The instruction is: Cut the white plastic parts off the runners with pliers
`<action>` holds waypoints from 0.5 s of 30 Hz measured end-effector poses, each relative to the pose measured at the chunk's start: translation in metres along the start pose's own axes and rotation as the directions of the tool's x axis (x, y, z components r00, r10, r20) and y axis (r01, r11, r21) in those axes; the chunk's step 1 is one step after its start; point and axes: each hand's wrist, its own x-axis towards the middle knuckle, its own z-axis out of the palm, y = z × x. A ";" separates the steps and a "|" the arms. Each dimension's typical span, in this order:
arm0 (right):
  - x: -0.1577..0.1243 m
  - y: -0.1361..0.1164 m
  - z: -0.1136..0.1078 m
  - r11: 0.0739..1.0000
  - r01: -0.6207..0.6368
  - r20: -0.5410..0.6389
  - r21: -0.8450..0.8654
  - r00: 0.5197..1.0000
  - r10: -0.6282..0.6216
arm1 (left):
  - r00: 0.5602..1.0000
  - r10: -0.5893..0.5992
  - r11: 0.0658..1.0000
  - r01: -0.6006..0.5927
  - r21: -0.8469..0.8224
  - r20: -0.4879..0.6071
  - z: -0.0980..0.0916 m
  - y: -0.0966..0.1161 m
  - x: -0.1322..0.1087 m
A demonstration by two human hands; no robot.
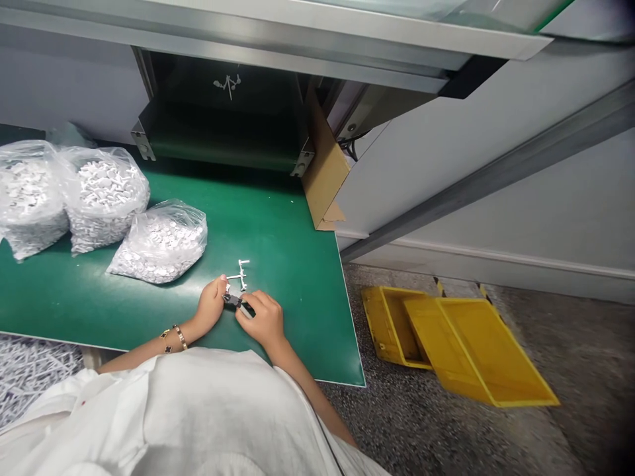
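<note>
Plastic sprue [243, 276], glossy plastic bags [169, 241], smooth tabletop [312, 317]

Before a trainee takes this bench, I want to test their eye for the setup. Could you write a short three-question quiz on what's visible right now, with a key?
1. Multiple choice: what does the left hand hold?
A) a yellow crate
B) a branched white piece
C) a metal bar

2. True or false: the right hand is holding a hand tool with a dark head.

3. Count: how many clear bags filled with small white pieces are on the green table?

Key:
1. B
2. True
3. Three
</note>
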 end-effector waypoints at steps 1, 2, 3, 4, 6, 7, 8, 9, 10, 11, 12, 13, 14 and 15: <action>0.000 -0.001 -0.001 0.999 -0.011 0.007 0.039 1.000 0.011 | 1.000 0.001 1.000 -0.001 -0.003 -0.001 0.000 0.000 0.000; 0.000 -0.001 -0.002 0.997 -0.031 0.009 0.064 0.999 0.030 | 1.000 0.001 1.000 -0.001 -0.003 -0.001 0.000 0.000 0.000; 0.001 -0.001 -0.003 0.996 -0.055 0.007 0.075 0.999 0.054 | 1.000 0.002 1.000 -0.002 0.001 0.000 0.000 -0.001 0.000; 0.001 -0.001 -0.004 0.994 -0.079 0.004 0.076 0.997 0.078 | 1.000 0.002 1.000 -0.002 0.006 0.002 0.000 -0.002 0.000; 0.002 0.001 -0.005 0.992 -0.110 0.002 0.058 0.994 0.110 | 1.000 0.003 1.000 -0.003 0.014 0.004 0.001 -0.005 0.000; 0.002 0.002 -0.005 0.992 -0.114 0.002 0.044 0.993 0.114 | 1.000 0.003 1.000 -0.003 0.016 0.004 0.001 -0.006 0.000; 0.002 0.002 -0.005 0.993 -0.112 0.003 0.028 0.994 0.112 | 1.000 0.004 1.000 -0.004 0.015 0.003 0.001 -0.007 0.000; 0.002 0.003 -0.005 0.994 -0.106 0.004 0.012 0.994 0.106 | 1.000 0.005 1.000 -0.005 0.013 0.003 0.001 -0.008 0.000; 0.003 0.003 -0.005 0.996 -0.094 0.006 -0.005 0.996 0.094 | 1.000 0.008 1.000 -0.008 0.009 0.002 0.001 -0.008 0.000; 0.003 0.003 -0.004 0.997 -0.080 0.008 -0.023 0.997 0.080 | 1.000 0.011 1.000 -0.011 0.006 0.001 0.001 -0.008 0.000; 0.003 0.003 -0.004 0.997 -0.066 0.010 -0.041 0.998 0.066 | 1.000 0.016 1.000 -0.016 0.003 0.001 0.001 -0.007 0.000; 0.003 0.003 -0.003 0.997 -0.053 0.012 -0.058 0.998 0.054 | 1.000 0.019 1.000 -0.019 0.002 0.001 0.001 -0.007 0.000; 0.003 0.003 -0.003 0.996 -0.043 0.013 -0.074 0.999 0.044 | 1.000 0.022 1.000 -0.022 0.002 0.000 0.001 -0.006 0.000; 0.003 0.003 -0.002 0.995 -0.035 0.015 -0.088 0.999 0.037 | 1.000 0.022 1.000 -0.022 0.005 0.000 0.001 -0.005 0.000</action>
